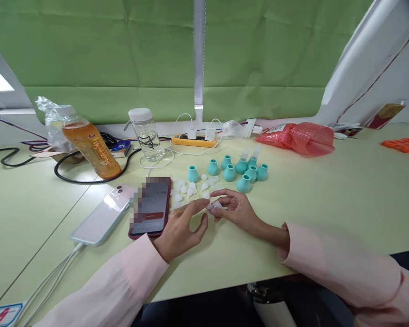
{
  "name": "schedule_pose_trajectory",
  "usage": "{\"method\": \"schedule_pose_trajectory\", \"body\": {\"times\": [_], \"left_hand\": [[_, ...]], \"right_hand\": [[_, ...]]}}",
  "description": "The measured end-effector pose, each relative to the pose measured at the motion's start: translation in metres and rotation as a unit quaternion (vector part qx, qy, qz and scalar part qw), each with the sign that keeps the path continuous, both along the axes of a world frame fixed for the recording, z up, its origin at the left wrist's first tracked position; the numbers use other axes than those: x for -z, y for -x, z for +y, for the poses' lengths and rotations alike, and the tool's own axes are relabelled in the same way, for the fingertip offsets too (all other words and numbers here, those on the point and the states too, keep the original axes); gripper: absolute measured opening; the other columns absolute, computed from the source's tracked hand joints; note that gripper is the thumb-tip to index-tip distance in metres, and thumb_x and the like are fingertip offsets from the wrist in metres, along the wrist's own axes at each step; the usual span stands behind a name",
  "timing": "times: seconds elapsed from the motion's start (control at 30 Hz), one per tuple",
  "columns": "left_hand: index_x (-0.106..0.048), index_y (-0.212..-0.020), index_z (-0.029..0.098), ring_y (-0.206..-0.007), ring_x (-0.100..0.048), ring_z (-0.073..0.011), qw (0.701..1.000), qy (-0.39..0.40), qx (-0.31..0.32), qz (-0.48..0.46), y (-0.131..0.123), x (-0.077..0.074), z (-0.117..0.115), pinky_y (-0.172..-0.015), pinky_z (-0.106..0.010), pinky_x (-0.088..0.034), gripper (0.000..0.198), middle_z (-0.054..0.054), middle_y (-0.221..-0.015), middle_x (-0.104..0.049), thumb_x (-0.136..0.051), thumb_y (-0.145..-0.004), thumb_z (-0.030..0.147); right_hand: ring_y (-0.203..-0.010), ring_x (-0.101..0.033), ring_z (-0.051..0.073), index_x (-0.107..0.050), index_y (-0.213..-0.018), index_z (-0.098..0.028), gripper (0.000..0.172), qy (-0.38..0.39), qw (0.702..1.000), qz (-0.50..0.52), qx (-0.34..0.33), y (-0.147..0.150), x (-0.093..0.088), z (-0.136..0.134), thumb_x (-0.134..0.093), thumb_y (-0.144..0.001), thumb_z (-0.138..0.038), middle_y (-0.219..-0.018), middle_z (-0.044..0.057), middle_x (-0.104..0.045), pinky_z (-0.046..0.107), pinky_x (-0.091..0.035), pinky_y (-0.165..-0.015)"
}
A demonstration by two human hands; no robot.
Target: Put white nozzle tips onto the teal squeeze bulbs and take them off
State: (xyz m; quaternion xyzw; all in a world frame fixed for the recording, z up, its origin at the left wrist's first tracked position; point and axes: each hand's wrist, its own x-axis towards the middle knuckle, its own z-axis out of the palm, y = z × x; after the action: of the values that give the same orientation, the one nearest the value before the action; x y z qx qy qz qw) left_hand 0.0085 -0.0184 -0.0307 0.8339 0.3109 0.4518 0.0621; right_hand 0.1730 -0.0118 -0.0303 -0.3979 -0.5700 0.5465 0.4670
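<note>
My left hand [182, 227] and my right hand [233, 206] meet over the pale green table [327, 204], both in pink sleeves. Between their fingertips sits a small clear plastic tip [214, 206]; the right fingers pinch it, and the left thumb and forefinger touch its other end. Just behind lie several loose clear tips [191, 187]. Beyond them stand several teal rubber bulbs [236, 171], two with clear tips fitted.
A red-cased phone [152, 206] and a pale phone [102, 215] on a white cable lie at left. Behind are an orange drink bottle [90, 145], a clear water bottle [146, 134], a yellow power strip [194, 140], black cables and a red bubble-wrap bag [298, 137].
</note>
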Motion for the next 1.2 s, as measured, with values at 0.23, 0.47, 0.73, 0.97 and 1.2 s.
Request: {"method": "schedule_pose_trajectory", "body": {"times": [0.23,0.47,0.73,0.97,1.2], "left_hand": [[-0.042,-0.100,0.018,-0.082,-0.062,-0.0125,1.000,-0.023,-0.005,-0.010,-0.003,0.006,-0.001,-0.070,-0.018,-0.051,0.033,-0.004,-0.091,-0.063,-0.057,-0.071,0.015],[-0.038,-0.093,0.020,-0.079,-0.063,-0.0167,0.997,0.004,-0.025,-0.074,-0.007,0.005,-0.006,-0.067,-0.024,-0.053,0.031,-0.004,-0.088,-0.063,-0.059,-0.070,0.017],[-0.048,-0.097,0.017,-0.090,-0.056,-0.0189,0.999,0.011,-0.005,-0.049,-0.004,-0.003,0.001,-0.076,-0.034,-0.048,0.031,-0.009,-0.098,-0.059,-0.060,-0.069,0.016],[-0.055,-0.090,0.016,-0.074,-0.053,-0.0155,0.997,-0.001,0.048,-0.060,-0.004,-0.004,0.002,-0.066,-0.031,-0.047,0.023,-0.006,-0.079,-0.061,-0.059,-0.068,0.011],[-0.058,-0.086,0.017,-0.071,-0.055,-0.0140,0.997,0.015,0.004,-0.082,-0.001,-0.006,0.002,-0.064,-0.026,-0.048,0.019,-0.004,-0.075,-0.060,-0.060,-0.067,0.016]], "right_hand": [[-0.050,-0.057,0.010,-0.049,-0.083,-0.016,0.032,0.032,0.999,0.040,-0.012,-0.001,0.000,0.001,-0.069,-0.059,-0.023,-0.059,-0.002,-0.061,0.025,-0.050,-0.054],[-0.050,-0.058,0.010,-0.042,-0.076,-0.019,0.034,0.035,0.996,0.086,-0.009,0.004,-0.004,-0.002,-0.070,-0.057,-0.020,-0.057,-0.004,-0.061,0.026,-0.050,-0.054],[-0.061,-0.062,0.014,-0.043,-0.076,-0.019,0.032,0.026,0.993,0.112,-0.029,0.003,-0.005,0.000,-0.070,-0.058,-0.020,-0.066,-0.001,-0.066,0.028,-0.050,-0.061],[-0.068,-0.063,0.016,-0.042,-0.074,-0.019,0.033,-0.007,0.997,0.076,-0.026,0.005,0.001,-0.004,-0.070,-0.058,-0.024,-0.069,0.000,-0.065,0.029,-0.050,-0.063],[-0.072,-0.061,0.020,-0.051,-0.091,-0.022,0.041,-0.318,0.914,-0.234,0.089,-0.024,-0.013,0.006,-0.068,-0.057,-0.036,-0.082,0.006,-0.064,0.035,-0.046,-0.071]]}}
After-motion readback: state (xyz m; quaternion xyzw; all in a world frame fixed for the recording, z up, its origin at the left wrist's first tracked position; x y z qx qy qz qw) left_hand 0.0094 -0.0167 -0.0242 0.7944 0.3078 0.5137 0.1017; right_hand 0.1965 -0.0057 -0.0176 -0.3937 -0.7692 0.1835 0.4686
